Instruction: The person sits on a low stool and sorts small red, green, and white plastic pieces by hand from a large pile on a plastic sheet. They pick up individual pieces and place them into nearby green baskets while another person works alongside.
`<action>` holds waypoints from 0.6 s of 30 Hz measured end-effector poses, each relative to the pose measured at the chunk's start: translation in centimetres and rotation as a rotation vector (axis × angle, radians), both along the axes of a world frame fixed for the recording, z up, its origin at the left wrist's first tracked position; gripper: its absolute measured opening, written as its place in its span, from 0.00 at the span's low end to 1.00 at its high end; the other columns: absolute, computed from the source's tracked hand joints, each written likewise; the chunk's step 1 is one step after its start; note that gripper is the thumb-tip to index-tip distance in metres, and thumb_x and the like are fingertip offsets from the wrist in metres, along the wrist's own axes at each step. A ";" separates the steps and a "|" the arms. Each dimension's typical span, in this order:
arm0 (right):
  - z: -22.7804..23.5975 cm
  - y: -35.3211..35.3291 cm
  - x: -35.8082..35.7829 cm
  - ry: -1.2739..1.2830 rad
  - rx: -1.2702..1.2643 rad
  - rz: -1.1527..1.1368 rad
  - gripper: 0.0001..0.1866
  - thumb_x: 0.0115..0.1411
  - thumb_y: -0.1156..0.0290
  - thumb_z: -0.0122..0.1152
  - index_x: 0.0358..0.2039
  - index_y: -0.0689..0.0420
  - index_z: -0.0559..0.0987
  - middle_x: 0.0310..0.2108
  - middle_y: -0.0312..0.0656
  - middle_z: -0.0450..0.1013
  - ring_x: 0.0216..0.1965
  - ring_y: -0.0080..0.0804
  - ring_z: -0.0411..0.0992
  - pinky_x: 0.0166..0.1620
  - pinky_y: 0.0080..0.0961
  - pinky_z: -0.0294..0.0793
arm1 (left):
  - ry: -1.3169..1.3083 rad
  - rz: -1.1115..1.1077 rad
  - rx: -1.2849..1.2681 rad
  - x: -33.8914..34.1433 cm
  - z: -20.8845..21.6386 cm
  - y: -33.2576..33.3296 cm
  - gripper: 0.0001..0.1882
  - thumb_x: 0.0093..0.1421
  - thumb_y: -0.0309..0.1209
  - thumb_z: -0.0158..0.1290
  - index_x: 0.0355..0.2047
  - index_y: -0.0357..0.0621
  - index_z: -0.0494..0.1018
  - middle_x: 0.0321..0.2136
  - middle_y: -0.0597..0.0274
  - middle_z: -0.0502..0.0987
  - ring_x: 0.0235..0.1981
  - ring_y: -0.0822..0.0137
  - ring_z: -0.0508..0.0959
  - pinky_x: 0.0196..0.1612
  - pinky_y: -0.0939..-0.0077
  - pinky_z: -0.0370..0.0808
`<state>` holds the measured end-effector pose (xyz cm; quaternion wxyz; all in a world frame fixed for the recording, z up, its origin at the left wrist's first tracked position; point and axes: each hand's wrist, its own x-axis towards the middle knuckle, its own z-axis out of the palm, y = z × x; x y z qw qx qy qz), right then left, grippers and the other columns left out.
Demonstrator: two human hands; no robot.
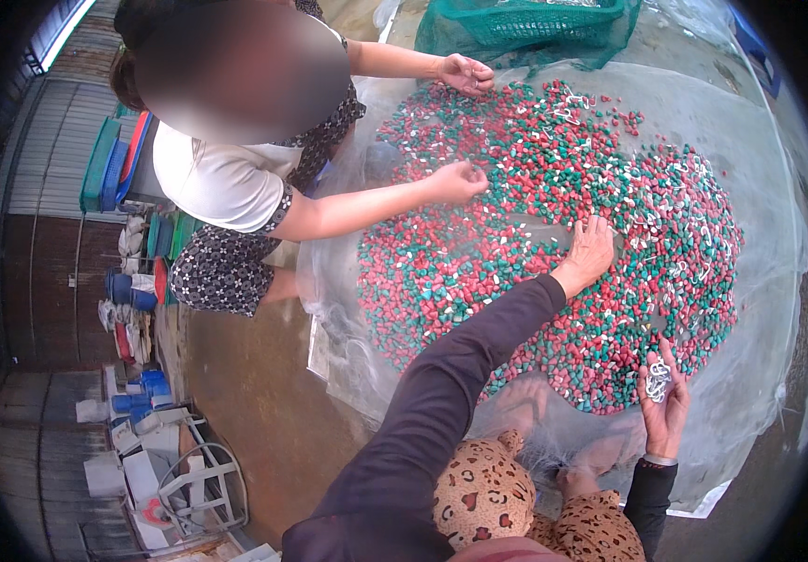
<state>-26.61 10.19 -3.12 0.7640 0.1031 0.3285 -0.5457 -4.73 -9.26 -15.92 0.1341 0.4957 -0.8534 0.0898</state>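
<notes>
A wide heap of small red, green and white pieces [507, 281], like plastic pebbles, is spread over a sheer white mesh sheet [750, 412]. Thin white hook-shaped pieces [699, 267] lie scattered among them, mostly on the right side. My left hand [588, 251] reaches to the middle of the heap, its fingers bent together at the surface; whatever is between the fingertips is hidden. At the heap's near right edge, my right hand [668, 398] is palm up, cupping a small bunch of white hook-shaped pieces [658, 378].
Across at the left, another person leans in, one hand [465, 183] over the heap and the other [466, 74] at its far edge. A green basket [540, 23] stands at the back. Stacked crates [123, 164] and a white metal frame [202, 478] are at far left.
</notes>
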 end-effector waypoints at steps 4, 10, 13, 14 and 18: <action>-0.8 0.0 0.1 0.012 0.005 0.037 0.29 0.62 0.76 0.52 0.63 0.62 0.57 0.45 0.56 0.72 0.36 0.39 0.77 0.32 0.25 0.82 | 0.254 0.078 0.007 0.2 1.4 -0.7 0.09 0.56 0.28 0.48 0.35 0.35 0.66 0.35 0.48 0.66 0.39 0.51 0.68 0.40 0.56 0.67; -2.7 0.5 -0.2 0.122 0.025 0.092 0.17 0.63 0.69 0.57 0.50 0.62 0.70 0.32 0.45 0.77 0.26 0.32 0.77 0.25 0.18 0.79 | 0.918 0.017 0.501 -0.3 6.1 1.5 0.05 0.65 0.26 0.39 0.37 0.36 0.60 0.28 0.45 0.67 0.31 0.47 0.71 0.37 0.58 0.68; -2.8 0.6 0.2 0.213 0.064 0.119 0.14 0.62 0.67 0.58 0.45 0.61 0.73 0.31 0.44 0.77 0.26 0.31 0.78 0.26 0.18 0.79 | 1.023 -0.090 0.622 -1.5 8.9 4.3 0.06 0.66 0.26 0.39 0.39 0.37 0.64 0.30 0.47 0.68 0.35 0.48 0.72 0.39 0.58 0.69; -2.9 0.6 0.5 0.234 0.073 0.126 0.13 0.62 0.67 0.59 0.44 0.61 0.74 0.31 0.43 0.77 0.26 0.32 0.78 0.26 0.19 0.80 | 1.021 -0.164 0.597 -1.8 9.7 4.9 0.06 0.66 0.26 0.40 0.40 0.37 0.65 0.31 0.48 0.68 0.36 0.48 0.72 0.39 0.59 0.69; -2.9 0.5 1.6 0.297 0.102 0.157 0.12 0.62 0.67 0.60 0.42 0.59 0.75 0.31 0.42 0.77 0.27 0.31 0.78 0.28 0.20 0.81 | 0.958 -0.428 0.622 -2.8 12.7 7.0 0.07 0.64 0.25 0.42 0.40 0.37 0.67 0.32 0.52 0.68 0.38 0.51 0.72 0.42 0.61 0.70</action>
